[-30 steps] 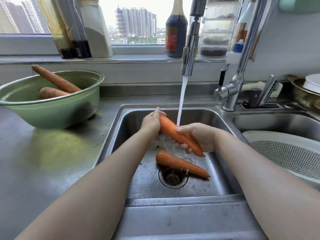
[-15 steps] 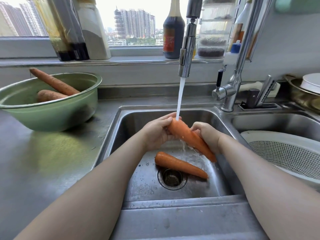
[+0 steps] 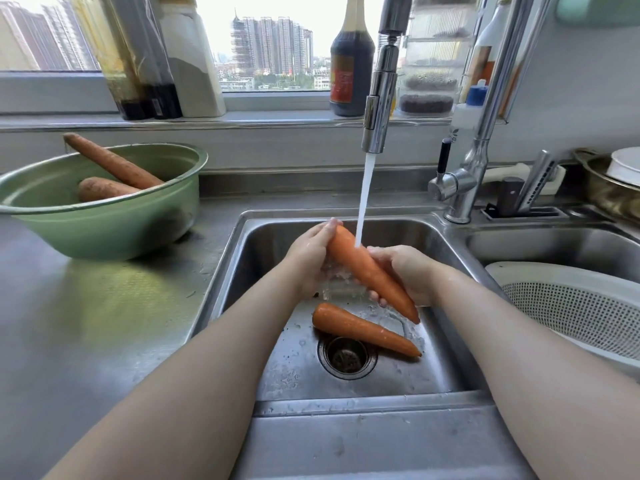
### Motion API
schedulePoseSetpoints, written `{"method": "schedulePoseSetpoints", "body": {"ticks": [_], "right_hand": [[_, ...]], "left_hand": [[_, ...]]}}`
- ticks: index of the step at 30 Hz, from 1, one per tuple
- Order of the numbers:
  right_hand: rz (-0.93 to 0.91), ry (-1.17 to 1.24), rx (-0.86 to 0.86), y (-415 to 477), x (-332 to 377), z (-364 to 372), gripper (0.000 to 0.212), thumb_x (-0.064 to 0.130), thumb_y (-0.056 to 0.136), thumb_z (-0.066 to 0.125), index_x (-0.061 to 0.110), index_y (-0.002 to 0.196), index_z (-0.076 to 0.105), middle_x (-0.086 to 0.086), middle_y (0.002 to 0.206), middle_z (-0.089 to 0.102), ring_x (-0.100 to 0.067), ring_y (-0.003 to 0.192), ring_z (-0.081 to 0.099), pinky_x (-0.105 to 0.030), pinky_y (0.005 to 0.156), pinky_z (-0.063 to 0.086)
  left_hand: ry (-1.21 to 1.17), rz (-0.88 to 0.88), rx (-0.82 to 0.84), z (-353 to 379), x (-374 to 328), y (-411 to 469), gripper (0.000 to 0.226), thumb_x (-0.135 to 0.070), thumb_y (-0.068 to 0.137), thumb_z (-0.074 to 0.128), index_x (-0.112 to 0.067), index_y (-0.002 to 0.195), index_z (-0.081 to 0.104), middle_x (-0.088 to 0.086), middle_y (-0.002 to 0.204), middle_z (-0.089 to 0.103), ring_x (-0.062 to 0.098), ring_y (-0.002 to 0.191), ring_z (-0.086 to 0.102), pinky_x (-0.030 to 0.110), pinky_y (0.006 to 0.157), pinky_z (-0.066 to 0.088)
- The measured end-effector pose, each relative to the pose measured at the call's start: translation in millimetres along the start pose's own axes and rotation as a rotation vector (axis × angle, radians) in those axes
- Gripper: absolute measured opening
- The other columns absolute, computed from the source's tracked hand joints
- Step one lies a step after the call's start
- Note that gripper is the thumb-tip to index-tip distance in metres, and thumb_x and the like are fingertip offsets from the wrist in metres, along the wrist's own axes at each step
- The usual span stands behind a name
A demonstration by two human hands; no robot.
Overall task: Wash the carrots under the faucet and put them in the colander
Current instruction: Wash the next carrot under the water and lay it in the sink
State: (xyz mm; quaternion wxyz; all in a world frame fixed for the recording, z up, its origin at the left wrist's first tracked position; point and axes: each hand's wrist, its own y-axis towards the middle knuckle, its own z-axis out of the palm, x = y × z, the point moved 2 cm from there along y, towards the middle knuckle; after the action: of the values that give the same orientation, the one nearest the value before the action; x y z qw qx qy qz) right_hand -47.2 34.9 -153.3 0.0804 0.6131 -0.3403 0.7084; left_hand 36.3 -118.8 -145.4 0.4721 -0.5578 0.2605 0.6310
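A wet orange carrot (image 3: pixel 363 268) slants under the running stream from the faucet (image 3: pixel 379 109). My left hand (image 3: pixel 311 254) grips its thick upper end, and my right hand (image 3: pixel 401 271) curls round its lower half. A second carrot (image 3: pixel 363 330) lies on the sink floor (image 3: pixel 284 368) just above the drain. Two unwashed carrots (image 3: pixel 110 168) rest in the green bowl (image 3: pixel 104 230) on the counter at the left. The white colander (image 3: pixel 575 306) sits in the right basin, with no carrot visible in it.
Bottles and jars (image 3: pixel 351 57) line the windowsill behind the sink. A knife block slot and faucet base (image 3: pixel 460 188) stand between the basins. A metal pot with a white dish (image 3: pixel 613 181) sits at the far right. Steel counter (image 3: pixel 86 323) stretches left of the sink.
The held carrot has been turned and shifted under the stream, and my right hand has slid along it. The carrot on the sink floor and those in the bowl stay put.
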Motion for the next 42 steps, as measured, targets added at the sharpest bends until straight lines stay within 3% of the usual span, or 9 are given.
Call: {"method": "schedulePoseSetpoints", "body": {"ticks": [3, 7, 14, 19, 24, 30, 37, 40, 42], "right_hand": [[0.042, 0.024, 0.125, 1.9, 1.8, 5.8, 0.046, 0.035, 0.110, 0.041, 0.003, 0.137, 0.058, -0.012, 0.105, 0.070, -0.018, 0.070, 0.063, -0.032, 0.057, 0.055], [0.039, 0.006, 0.141, 4.4, 3.4, 17.0, 0.035, 0.022, 0.105, 0.052, 0.004, 0.135, 0.056, -0.010, 0.100, 0.061, -0.017, 0.074, 0.061, -0.027, 0.058, 0.053], [0.055, 0.050, 0.144, -0.2, 0.8, 10.3, 0.037, 0.027, 0.109, 0.040, 0.001, 0.130, 0.058, -0.013, 0.105, 0.072, -0.022, 0.077, 0.066, -0.041, 0.071, 0.056], [0.046, 0.044, 0.153, -5.3, 6.7, 6.2, 0.044, 0.039, 0.108, 0.042, 0.005, 0.129, 0.058, -0.011, 0.090, 0.065, -0.019, 0.063, 0.062, -0.027, 0.045, 0.051], [-0.008, 0.022, 0.093, -2.5, 4.0, 3.4, 0.035, 0.028, 0.108, 0.045, 0.002, 0.127, 0.059, -0.009, 0.092, 0.067, -0.019, 0.069, 0.064, -0.029, 0.050, 0.053], [-0.024, 0.013, 0.066, 0.1, 1.7, 1.3, 0.042, 0.030, 0.114, 0.030, 0.003, 0.130, 0.058, -0.010, 0.092, 0.075, -0.019, 0.066, 0.064, -0.029, 0.052, 0.053], [0.063, 0.054, 0.127, 4.4, 3.5, 9.7, 0.042, 0.034, 0.109, 0.041, 0.001, 0.130, 0.055, -0.013, 0.086, 0.064, -0.020, 0.067, 0.061, -0.027, 0.054, 0.053], [0.058, 0.021, 0.161, 7.6, 1.5, 6.6, 0.036, 0.022, 0.106, 0.046, -0.001, 0.131, 0.055, -0.013, 0.090, 0.061, -0.019, 0.073, 0.062, -0.027, 0.060, 0.052], [0.033, -0.025, 0.145, 10.8, -2.2, 4.3, 0.035, 0.018, 0.105, 0.048, -0.002, 0.134, 0.056, -0.016, 0.098, 0.061, -0.020, 0.075, 0.064, -0.029, 0.060, 0.053]], "left_hand": [[0.058, -0.012, -0.141, -9.1, -4.4, 1.6, 0.040, -0.053, 0.097, 0.064, -0.027, 0.127, 0.071, 0.008, 0.115, 0.072, 0.023, 0.089, 0.071, 0.031, 0.060, 0.057], [0.160, -0.060, -0.201, -20.6, -7.6, 3.8, 0.045, -0.062, 0.097, 0.058, -0.026, 0.120, 0.074, 0.012, 0.116, 0.070, 0.027, 0.097, 0.070, 0.037, 0.070, 0.059], [-0.133, -0.107, 0.008, -27.2, -15.4, 2.1, 0.036, -0.014, 0.107, 0.049, 0.002, 0.139, 0.053, 0.020, 0.127, 0.062, 0.028, 0.102, 0.068, 0.038, 0.072, 0.063], [0.028, -0.049, -0.009, -12.7, -10.6, 0.1, 0.025, -0.031, 0.099, 0.068, -0.016, 0.119, 0.064, 0.015, 0.125, 0.067, 0.027, 0.109, 0.070, 0.037, 0.078, 0.062], [-0.038, -0.110, 0.007, -14.3, -11.9, -0.9, 0.036, -0.040, 0.104, 0.059, -0.010, 0.123, 0.063, 0.015, 0.118, 0.066, 0.029, 0.104, 0.070, 0.043, 0.084, 0.063], [-0.039, -0.042, 0.048, -16.3, -14.9, -4.0, 0.028, -0.024, 0.107, 0.056, -0.009, 0.129, 0.062, 0.016, 0.121, 0.067, 0.030, 0.108, 0.069, 0.040, 0.081, 0.063], [0.077, -0.092, -0.213, -23.8, -8.4, 4.8, 0.060, -0.054, 0.088, 0.075, -0.011, 0.126, 0.057, 0.010, 0.115, 0.068, 0.027, 0.101, 0.071, 0.032, 0.073, 0.062], [0.103, -0.161, -0.199, -29.6, -8.9, 5.0, 0.043, -0.055, 0.095, 0.067, -0.015, 0.109, 0.059, 0.008, 0.099, 0.069, 0.025, 0.093, 0.068, 0.037, 0.083, 0.060], [0.158, -0.186, -0.191, -32.6, -9.9, 5.6, 0.032, -0.048, 0.102, 0.060, -0.016, 0.107, 0.055, 0.009, 0.100, 0.065, 0.026, 0.086, 0.066, 0.036, 0.073, 0.058]]}}
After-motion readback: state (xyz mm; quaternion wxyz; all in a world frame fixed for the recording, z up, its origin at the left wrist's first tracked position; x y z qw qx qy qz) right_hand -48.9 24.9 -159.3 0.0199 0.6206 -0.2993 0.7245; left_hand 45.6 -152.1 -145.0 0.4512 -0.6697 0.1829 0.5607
